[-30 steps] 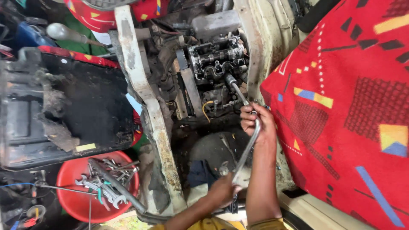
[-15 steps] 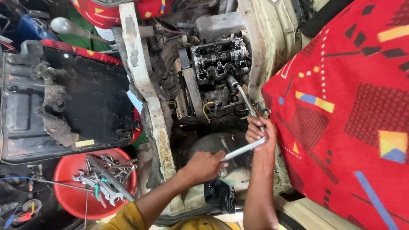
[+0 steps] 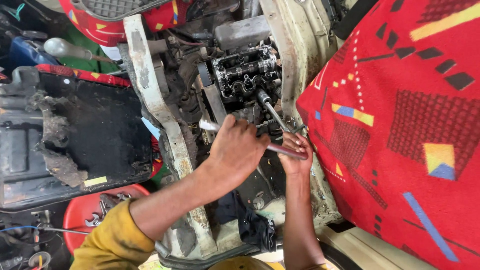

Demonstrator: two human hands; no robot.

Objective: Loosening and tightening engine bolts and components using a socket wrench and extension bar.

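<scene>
Whereas half a second ago the left hand [image 3: 239, 145] sat lower, near the handle's bottom end, it is now raised and closed around the long steel ratchet handle [image 3: 250, 137], which has swung from steep to nearly level. Right hand [image 3: 296, 152] closed on the handle's other end, just below the slim extension bar [image 3: 272, 112] seated in the exposed grey engine head [image 3: 245, 72]. Round red plastic basin [image 3: 92, 215], lower left: loose steel spanners [image 3: 105, 207].
</scene>
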